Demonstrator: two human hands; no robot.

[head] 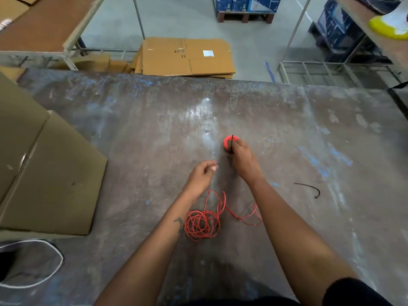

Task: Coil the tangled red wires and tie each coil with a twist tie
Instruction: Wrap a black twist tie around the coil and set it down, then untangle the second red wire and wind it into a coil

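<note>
Loose red wire (202, 225): nearest to us, between our forearms, we see a slack, untied tangle lying flat on the worktable (287, 133); strands trail from it up toward the left hand and out to the right under the right forearm.
White cord (57, 252): a thin loop lies at the near left edge of the table.
Cardboard box (50, 173): sits on the table's left side, flaps closed; we read no print on it.
Spare tie (309, 188): a black curved strip lies alone on the table right of our right arm, well apart from both wires, its long axis running left to right.
Left hand (202, 175): fingers curled in, thumb against fingertips; we cannot tell whether it pinches anything.
Right hand (244, 157): grips a small tight coil of red wire (229, 142) at the table's middle, fingers closed over its near-right side.
Black tie on coil (232, 144): crosses the coil, long axis running near to far, one end poking past the coil's far rim.
Flattened cartons (187, 56): on the floor beyond the table; one has a white label and small dark marks, too small for us to read.
Blue boxes (247, 3): stacked on a pallet farther back; printing illegible.
</note>
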